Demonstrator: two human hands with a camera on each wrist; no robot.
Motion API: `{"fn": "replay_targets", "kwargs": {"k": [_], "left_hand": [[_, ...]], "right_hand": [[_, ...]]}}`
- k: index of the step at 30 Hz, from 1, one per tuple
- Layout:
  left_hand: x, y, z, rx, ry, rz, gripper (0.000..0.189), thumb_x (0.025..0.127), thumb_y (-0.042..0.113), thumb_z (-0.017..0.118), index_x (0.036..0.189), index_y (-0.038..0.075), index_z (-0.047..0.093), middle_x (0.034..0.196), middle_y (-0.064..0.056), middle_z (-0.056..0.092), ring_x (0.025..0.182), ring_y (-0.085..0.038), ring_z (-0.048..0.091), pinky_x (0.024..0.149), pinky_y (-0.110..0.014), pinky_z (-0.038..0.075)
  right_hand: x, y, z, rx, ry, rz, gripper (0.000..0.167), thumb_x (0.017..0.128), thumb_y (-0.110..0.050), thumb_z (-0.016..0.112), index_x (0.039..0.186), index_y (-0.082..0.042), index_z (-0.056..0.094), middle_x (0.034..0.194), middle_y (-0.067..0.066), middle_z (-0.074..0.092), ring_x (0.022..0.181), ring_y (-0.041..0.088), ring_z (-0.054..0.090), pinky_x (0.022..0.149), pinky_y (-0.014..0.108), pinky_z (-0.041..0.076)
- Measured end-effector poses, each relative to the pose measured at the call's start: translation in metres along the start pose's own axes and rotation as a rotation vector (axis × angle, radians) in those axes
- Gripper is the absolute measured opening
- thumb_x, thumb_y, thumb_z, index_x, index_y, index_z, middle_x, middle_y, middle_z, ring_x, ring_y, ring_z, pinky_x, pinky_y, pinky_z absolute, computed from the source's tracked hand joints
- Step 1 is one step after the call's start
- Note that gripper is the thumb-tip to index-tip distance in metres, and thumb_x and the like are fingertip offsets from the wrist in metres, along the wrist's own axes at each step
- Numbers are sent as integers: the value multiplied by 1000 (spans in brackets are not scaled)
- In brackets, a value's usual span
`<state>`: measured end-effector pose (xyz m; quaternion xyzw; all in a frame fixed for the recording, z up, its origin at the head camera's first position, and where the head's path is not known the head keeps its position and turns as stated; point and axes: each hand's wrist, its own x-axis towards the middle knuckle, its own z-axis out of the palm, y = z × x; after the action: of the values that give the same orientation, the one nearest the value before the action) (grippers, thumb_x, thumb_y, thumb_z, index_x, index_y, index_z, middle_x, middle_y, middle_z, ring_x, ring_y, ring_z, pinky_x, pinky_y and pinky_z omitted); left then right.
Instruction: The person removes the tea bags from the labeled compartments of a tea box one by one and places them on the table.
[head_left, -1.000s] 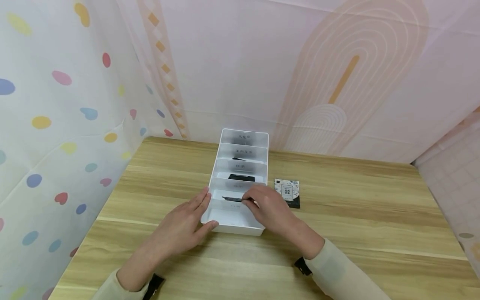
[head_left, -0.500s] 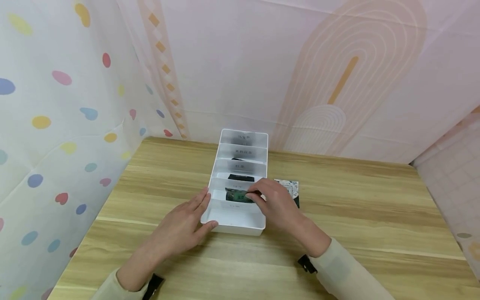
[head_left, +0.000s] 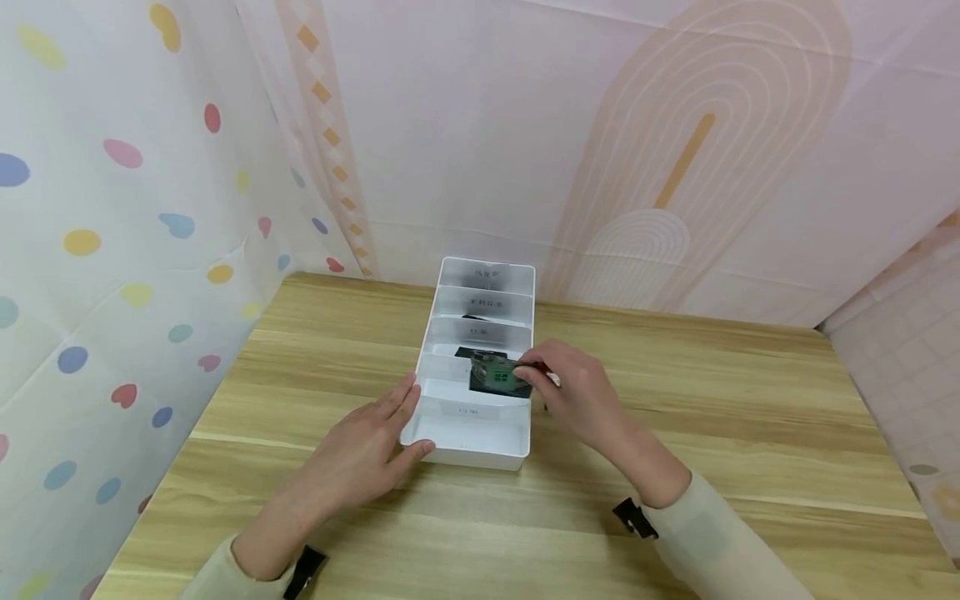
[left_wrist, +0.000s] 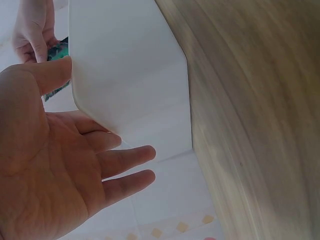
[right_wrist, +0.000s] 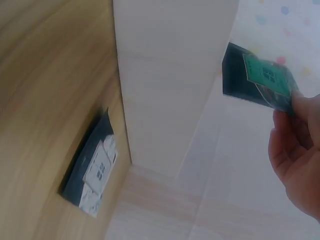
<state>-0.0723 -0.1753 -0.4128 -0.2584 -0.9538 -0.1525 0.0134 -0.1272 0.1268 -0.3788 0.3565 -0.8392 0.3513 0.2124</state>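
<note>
Between thumb and fingers my right hand (head_left: pixel 577 392) pinches a dark tea sachet (head_left: pixel 497 375) with a green label, over the right side of a white divided box (head_left: pixel 467 460). In the right wrist view the sachet (right_wrist: pixel 265 75) hangs tilted above the box's rim. My left hand (head_left: pixel 360 450) rests against the box's front left corner, its thumb on the front edge and its fingers along the left side. The left wrist view shows these fingers (left_wrist: pixel 125 162) spread and fairly straight. A white-and-dark sachet (right_wrist: pixel 97 170) lies on the table right of the box, mostly hidden by my right hand in the head view.
Printed labels mark the box's compartments. A black packet (head_left: pixel 463 352) lies in the middle compartment, and a dark edge (head_left: pixel 474 317) shows in one farther back. Wooden table (head_left: pixel 750 433) surrounds the box, with patterned curtains (head_left: pixel 450 125) behind and at the sides.
My right hand has lifted the green-labelled sachet out of the second compartment from the front and moved it up and right, turning its face into view. My left hand has stayed at the box.
</note>
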Motion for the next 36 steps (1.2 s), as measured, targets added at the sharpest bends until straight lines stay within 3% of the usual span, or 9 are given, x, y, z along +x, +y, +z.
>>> {"fn": "replay_targets", "kwargs": {"k": [5,10,15,22,36], "left_hand": [[0,1,-1,-1,2,3,77,103,43,66,154,-11,43,165,-23,35,144,-38,48,113,-55,45],[-1,1,-1,-3,19,10,76,103,41,66,153,-12,43,163,-25,37,144,-38,48,112,-55,46],[-1,0,0,-5,16,13,77,103,43,66,152,-12,44,163,-25,37,145,-38,47,113,-54,45],[-1,-1,1,-5,21,13,77,102,42,67,152,-12,44,163,-26,38,144,-38,47,113,-55,46],[0,0,0,-7,16,10,77,104,44,64,153,-11,42,164,-24,35,145,-38,47,113,-55,45]], "right_hand": [[-2,3,-12,-44,27,14,13,90,4,79,100,-2,74,91,5,72,76,15,65,65,32,57],[-4,9,-24,-53,88,31,14,88,6,79,100,1,74,88,7,71,71,14,61,59,29,52],[-8,14,-35,-40,128,60,16,86,10,80,99,2,74,87,8,72,72,14,61,62,24,52],[-20,28,-44,-50,161,127,17,85,11,81,97,1,75,84,8,71,71,13,60,64,14,46],[-47,63,-71,-99,213,243,13,86,14,77,93,4,75,87,10,74,74,8,56,65,11,42]]}}
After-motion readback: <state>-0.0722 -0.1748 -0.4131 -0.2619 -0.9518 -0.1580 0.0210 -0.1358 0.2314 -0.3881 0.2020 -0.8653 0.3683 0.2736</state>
